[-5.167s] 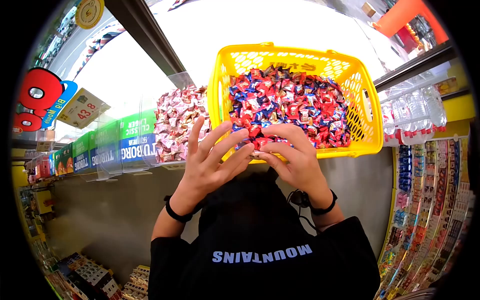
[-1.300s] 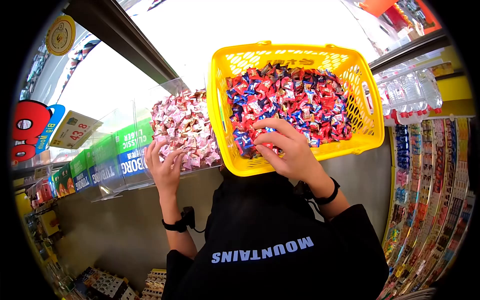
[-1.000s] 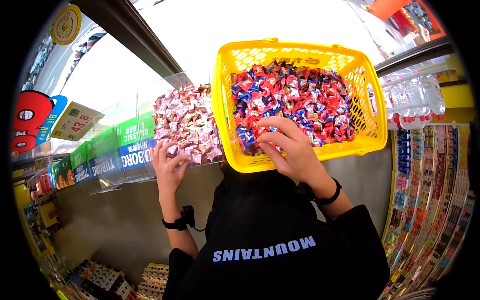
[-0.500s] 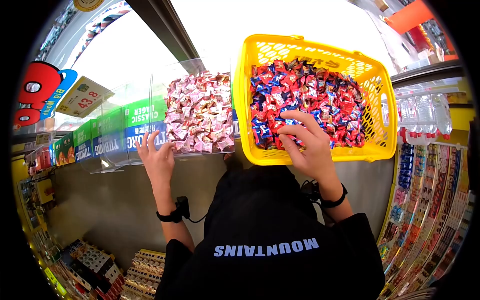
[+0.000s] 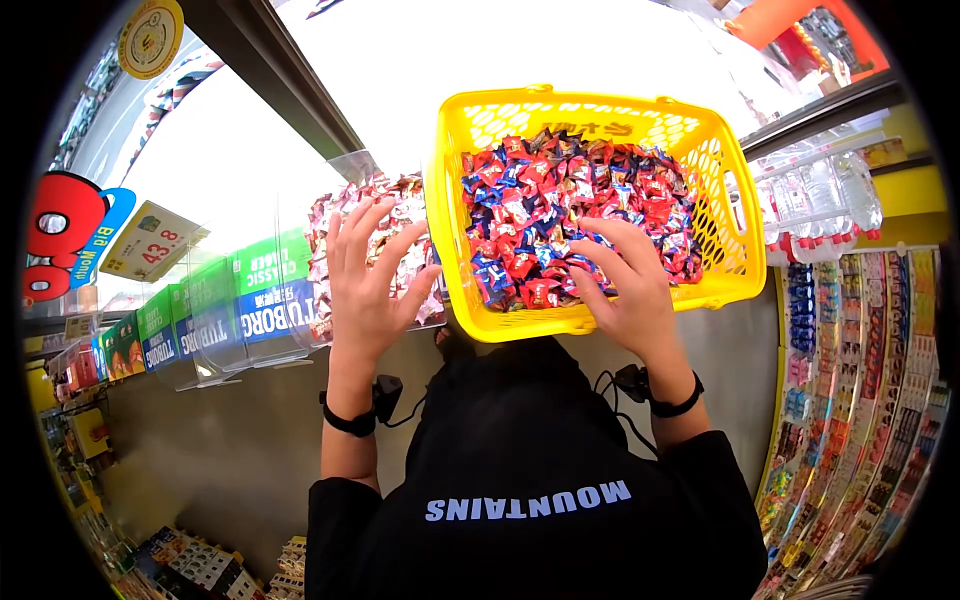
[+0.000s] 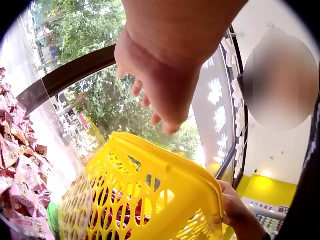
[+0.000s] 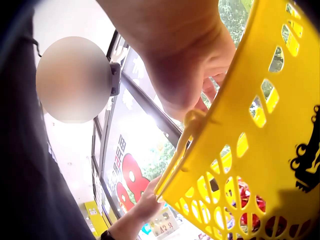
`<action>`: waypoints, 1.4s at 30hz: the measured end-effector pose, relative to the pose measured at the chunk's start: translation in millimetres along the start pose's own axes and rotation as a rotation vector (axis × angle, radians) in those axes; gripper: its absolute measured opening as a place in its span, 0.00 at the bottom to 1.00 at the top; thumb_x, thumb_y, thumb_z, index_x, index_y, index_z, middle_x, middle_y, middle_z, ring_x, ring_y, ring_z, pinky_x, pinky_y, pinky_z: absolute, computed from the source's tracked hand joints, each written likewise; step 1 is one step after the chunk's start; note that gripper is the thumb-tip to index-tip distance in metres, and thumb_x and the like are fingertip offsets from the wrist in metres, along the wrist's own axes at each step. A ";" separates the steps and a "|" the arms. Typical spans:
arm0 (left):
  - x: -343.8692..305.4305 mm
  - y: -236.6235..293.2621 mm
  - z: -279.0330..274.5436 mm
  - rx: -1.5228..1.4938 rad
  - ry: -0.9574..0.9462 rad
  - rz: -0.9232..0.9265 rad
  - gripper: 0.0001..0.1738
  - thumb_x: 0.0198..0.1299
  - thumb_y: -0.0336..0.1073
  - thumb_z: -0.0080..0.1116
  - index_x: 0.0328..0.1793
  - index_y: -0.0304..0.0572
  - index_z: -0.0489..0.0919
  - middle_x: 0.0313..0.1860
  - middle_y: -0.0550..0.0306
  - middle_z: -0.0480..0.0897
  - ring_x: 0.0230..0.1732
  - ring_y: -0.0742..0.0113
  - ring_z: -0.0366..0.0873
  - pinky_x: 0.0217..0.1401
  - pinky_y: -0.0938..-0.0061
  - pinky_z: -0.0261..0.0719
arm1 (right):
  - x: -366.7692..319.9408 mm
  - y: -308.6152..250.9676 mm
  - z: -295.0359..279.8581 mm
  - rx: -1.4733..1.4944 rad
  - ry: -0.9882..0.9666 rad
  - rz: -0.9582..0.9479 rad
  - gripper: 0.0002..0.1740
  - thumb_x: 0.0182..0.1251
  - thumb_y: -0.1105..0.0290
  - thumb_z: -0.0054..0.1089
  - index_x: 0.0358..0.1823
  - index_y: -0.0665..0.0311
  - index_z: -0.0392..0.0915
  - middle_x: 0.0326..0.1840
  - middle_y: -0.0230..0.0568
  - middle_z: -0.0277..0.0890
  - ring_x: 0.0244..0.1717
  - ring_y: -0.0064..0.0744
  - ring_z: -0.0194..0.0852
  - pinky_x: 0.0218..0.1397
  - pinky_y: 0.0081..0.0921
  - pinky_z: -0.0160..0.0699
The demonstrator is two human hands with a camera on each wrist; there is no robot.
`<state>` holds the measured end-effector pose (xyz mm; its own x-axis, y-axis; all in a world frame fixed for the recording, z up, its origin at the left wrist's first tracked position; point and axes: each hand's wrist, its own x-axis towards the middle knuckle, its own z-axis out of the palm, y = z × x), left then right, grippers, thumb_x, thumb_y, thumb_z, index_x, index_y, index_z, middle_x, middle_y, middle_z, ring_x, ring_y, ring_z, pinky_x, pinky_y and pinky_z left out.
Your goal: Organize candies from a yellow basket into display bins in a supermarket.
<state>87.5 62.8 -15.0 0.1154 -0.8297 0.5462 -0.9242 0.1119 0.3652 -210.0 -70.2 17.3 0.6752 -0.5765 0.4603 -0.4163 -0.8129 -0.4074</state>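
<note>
My left hand (image 5: 368, 290) is raised with its fingers spread, over a clear bin of pink-wrapped candies (image 5: 403, 190). Nothing shows between its fingers, and in the left wrist view this hand (image 6: 162, 75) hangs loose above the basket's side. A yellow plastic basket (image 5: 752, 255) stands to the right of the pink candies, well filled with red and blue wrapped candies (image 5: 570, 185). My right hand (image 5: 640, 305) reaches over the basket's near rim. Its thumb and fingers stand apart, bent loosely above the candies. The basket wall hides its fingertips in the right wrist view.
Green and blue Tuborg cartons (image 5: 275, 285) line the shelf at left, behind clear panels. Bottled water (image 5: 820, 200) stands at the right, above racks of small packets (image 5: 850, 370). A dark window frame (image 5: 290, 75) rises behind the bin.
My left hand has risen from before the pink candies and moved right, over them, its fingers spreading. My right hand has shifted right over the basket and its fingers have parted more.
</note>
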 end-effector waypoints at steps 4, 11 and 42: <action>7.2 24.4 16.1 -0.112 -0.037 0.047 0.25 0.62 0.39 0.75 0.67 0.52 0.87 0.77 0.47 0.76 0.82 0.41 0.68 0.89 0.36 0.56 | 0.4 11.3 -41.5 -0.094 -0.116 -0.047 0.18 0.63 0.71 0.78 0.54 0.61 0.87 0.66 0.44 0.82 0.66 0.51 0.80 0.71 0.47 0.80; 11.6 40.8 23.1 -0.136 -0.165 0.023 0.25 0.67 0.35 0.67 0.71 0.54 0.85 0.82 0.43 0.70 0.87 0.37 0.61 0.90 0.37 0.53 | 53.6 8.2 -72.3 -0.166 -0.425 -0.361 0.25 0.64 0.63 0.78 0.62 0.56 0.84 0.73 0.45 0.77 0.75 0.51 0.74 0.78 0.51 0.73; 4.2 41.9 37.2 -0.175 -0.269 -0.155 0.32 0.71 0.32 0.54 0.81 0.63 0.77 0.88 0.40 0.59 0.91 0.31 0.47 0.91 0.31 0.38 | 62.2 145.9 8.1 -0.538 -1.137 -0.572 0.44 0.51 0.41 0.85 0.73 0.26 0.81 0.93 0.26 0.54 0.94 0.45 0.45 0.86 0.79 0.49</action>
<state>35.7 43.6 -25.4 0.1282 -0.9558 0.2645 -0.8240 0.0458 0.5647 -223.8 -224.0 -19.9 0.8426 0.0185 -0.5383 0.0790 -0.9928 0.0895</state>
